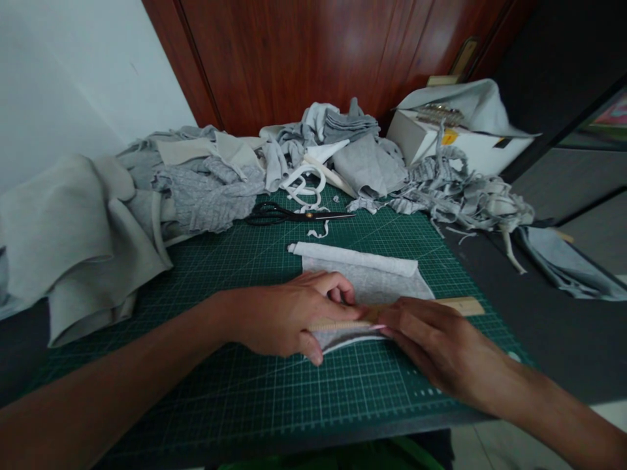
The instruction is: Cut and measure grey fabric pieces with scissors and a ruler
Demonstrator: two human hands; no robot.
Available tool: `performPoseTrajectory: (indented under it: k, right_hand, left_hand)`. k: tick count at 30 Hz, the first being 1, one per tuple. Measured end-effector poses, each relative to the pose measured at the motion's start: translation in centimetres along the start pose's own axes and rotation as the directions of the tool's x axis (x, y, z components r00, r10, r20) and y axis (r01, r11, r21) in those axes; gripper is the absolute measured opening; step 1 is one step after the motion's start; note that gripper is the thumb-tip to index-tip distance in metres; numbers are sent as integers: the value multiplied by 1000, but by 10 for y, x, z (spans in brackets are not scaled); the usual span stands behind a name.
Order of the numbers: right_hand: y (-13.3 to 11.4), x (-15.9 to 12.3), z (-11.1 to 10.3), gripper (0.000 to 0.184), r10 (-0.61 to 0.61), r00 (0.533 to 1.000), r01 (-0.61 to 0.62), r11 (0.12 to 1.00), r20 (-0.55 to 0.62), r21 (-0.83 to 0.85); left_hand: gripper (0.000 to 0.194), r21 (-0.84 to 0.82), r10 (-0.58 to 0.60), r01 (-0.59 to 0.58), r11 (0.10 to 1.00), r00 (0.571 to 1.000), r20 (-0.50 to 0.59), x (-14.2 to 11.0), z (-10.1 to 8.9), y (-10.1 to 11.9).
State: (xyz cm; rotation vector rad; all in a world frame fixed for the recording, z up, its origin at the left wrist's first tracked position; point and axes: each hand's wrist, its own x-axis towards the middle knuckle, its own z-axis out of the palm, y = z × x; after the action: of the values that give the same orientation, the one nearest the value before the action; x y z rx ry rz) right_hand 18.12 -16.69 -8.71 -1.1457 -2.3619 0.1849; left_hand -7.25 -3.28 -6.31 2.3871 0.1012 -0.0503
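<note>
A piece of light grey fabric (372, 279) lies on the green cutting mat (235, 385), its far edge rolled or folded over. Across it rests a wooden ruler (460, 305). My left hand (289, 313) holds the ruler down, index finger stretched along it, other fingers curled, thumb on the near side at the fabric. My right hand (435, 339) is closed in a pinch at the ruler's near edge. A small pinkish-white tip shows at its fingertips; what it belongs to is hidden. The two hands' fingertips nearly meet.
Black scissors (298, 215) lie beyond the fabric, beside white-handled scissors (306, 186). Grey cloth heaps (206, 183) line the back and left. At right stand a white box (441, 143) and a tangle of fabric strips (460, 189). A wooden door (313, 59) rises behind.
</note>
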Motion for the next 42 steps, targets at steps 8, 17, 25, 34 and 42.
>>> performPoseTrajectory:
  k: [8,17,25,34,42]
  right_hand:
    - [2,-1,4,34,-50,995,50,999,82,2]
    - [3,7,6,24,-114,991,115,993,66,-8]
    - [8,0,-8,33,-92,990,97,994,111,-44]
    - [19,-20,-19,34,-55,993,69,988,101,-139]
    - [28,-35,-28,34,-24,996,39,982,81,-187]
  left_hand:
    - [56,14,-26,26,1000,1000,3,-1,1,-2]
    - [46,-9,-53,53,999,998,23,-1,-1,1]
    - [61,1,-37,37,999,999,17,-2,-1,0]
    - [70,20,-77,77,997,997,26,-2,-1,3]
    - [67,-7,-107,107,994,994,31,-3,-3,4]
